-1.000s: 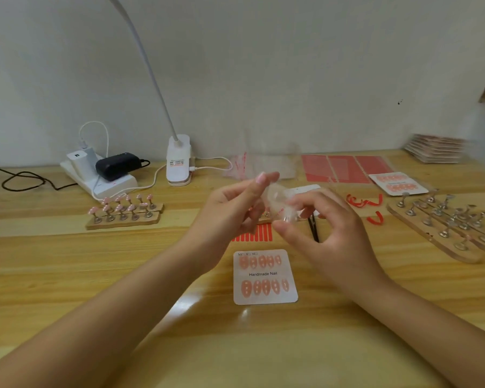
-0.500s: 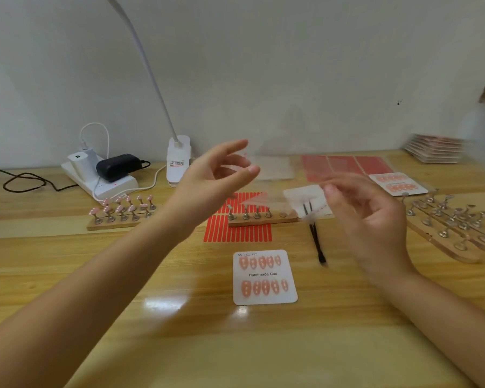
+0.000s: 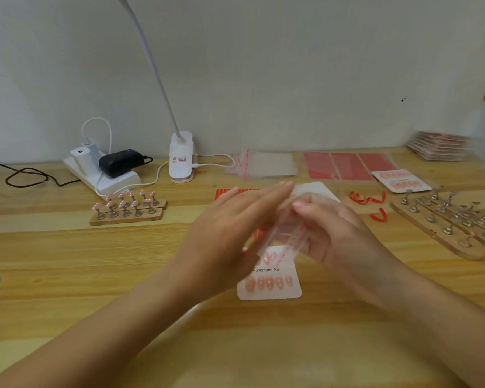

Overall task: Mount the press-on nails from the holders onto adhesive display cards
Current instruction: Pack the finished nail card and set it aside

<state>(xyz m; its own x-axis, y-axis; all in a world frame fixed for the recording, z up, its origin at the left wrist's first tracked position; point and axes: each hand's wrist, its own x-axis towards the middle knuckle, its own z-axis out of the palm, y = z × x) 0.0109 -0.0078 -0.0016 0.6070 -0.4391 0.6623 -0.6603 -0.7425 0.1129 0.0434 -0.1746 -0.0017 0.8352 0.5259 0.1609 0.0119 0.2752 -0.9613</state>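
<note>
1. Holding a clear plastic sleeve [image 3: 284, 233] between both hands above the bench [image 3: 67, 275]: left hand [image 3: 230, 233] with fingers nearly straight, laid along the sleeve's left side; right hand [image 3: 339, 233] with fingers curled round its right side. Motion blur over both; exact grip of the left not readable.
2. Lying flat on the bench directly under the hands: white display card [image 3: 269, 284], marked "Handmade Na…", with a lower row of pink press-on nails [image 3: 268, 283] stuck on; upper row partly covered by the sleeve.
3. Standing at left, well apart from the hands: wooden holder [image 3: 126, 215] carrying pink nails on short metal stems, two rows.
4. Lying at right, angled: long wooden holders [image 3: 443, 233] with bare metal stems.
5. Showing behind the left hand: red striped adhesive sheet [image 3: 224, 193], mostly hidden.
6. Resting near the back edge, right of centre: red sheets [image 3: 347, 165]; just beside them a second filled card [image 3: 402, 180]; in front, red peeled strips [image 3: 367, 198].
7. Lying at back centre: clear bags [image 3: 263, 165] with red edging.
8. Stacked at far right rear: pile of cards [image 3: 438, 145], blurred.
9. Clipped at back, left of centre: white lamp base [image 3: 181, 156] with gooseneck rising out of view.
10. Sitting at back left: white power strip [image 3: 107, 177] with a white charger [image 3: 84, 158] and a black adapter [image 3: 119, 162] plugged in; cables trailing left.
</note>
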